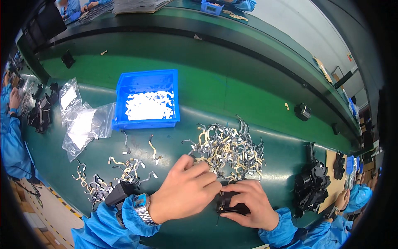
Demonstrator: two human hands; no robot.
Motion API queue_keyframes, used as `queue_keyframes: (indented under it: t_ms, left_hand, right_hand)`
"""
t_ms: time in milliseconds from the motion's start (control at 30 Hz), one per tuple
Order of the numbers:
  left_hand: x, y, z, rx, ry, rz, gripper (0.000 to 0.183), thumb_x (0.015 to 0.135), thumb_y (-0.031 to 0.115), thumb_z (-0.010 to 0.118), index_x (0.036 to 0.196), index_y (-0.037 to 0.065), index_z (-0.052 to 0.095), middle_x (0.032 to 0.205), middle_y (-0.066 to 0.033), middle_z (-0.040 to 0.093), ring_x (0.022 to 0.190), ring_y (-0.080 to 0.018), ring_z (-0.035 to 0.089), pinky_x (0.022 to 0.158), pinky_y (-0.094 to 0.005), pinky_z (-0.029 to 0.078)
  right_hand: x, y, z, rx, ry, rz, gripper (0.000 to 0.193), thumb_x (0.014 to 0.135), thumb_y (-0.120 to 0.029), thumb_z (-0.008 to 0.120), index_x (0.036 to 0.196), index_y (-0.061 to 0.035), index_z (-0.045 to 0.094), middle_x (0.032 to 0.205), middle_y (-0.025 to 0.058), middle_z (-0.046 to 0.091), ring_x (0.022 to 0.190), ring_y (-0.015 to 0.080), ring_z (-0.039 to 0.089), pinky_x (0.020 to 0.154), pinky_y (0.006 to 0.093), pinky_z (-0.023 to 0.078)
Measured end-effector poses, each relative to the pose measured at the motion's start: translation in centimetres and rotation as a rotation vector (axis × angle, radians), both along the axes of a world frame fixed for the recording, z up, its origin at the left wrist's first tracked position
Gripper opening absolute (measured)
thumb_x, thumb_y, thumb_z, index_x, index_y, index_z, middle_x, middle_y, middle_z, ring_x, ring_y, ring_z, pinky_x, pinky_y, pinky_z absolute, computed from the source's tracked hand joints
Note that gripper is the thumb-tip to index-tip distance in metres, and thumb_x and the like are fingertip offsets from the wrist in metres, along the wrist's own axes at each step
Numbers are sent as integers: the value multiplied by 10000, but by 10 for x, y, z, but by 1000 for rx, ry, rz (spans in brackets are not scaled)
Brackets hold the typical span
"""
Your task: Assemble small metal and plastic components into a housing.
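Observation:
My right hand (253,203) grips a small black plastic housing (225,203) above the near part of the table. Its thumb lies along the near edge and the fingers cover the far side. My left hand (186,193) is closed, with curled fingers and the fingertips meeting at the housing's upper left edge. Whatever those fingertips pinch is hidden. Just beyond both hands lies a heap of short flex cables (232,149), grey and tan with small connectors. A looser group of the same cables (99,186) spreads to the left of my left forearm.
A blue bin (179,99) of small white pieces stands beyond the hands, beside clear plastic bags (85,120). Black housings are piled at the right (311,186) and far left (41,112). Co-workers' blue sleeves (358,197) show at both sides. A raised shelf (248,45) runs behind.

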State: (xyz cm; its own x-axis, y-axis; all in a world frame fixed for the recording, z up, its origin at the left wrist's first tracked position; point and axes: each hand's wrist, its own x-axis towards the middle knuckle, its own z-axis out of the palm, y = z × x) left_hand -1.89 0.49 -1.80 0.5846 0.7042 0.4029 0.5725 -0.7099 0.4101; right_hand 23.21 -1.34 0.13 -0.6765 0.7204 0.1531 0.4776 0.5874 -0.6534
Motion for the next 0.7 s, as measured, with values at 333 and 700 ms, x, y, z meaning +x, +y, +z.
queue_keyframes:
  t_ms: [333,700]
  left_hand:
    - [-2,2,3,-181,-208,-236,108,895,205,745,988,174,698,1057,43,595,983,-149,606,825,-344,414]
    - [0,1,-1,-166,-185,-256,168,861,238,821,999,174,752,1092,80,684,977,-171,611,824,-339,461]
  right_hand:
    - [17,9,3,-144,71,14,472,736,-191,934,1129,-135,679,1363,47,677,1305,308,598,1037,440,459]
    - [11,2,10,128,33,-10,215,745,-255,905,909,-180,787,1251,-39,723,1239,264,591,1002,452,440]
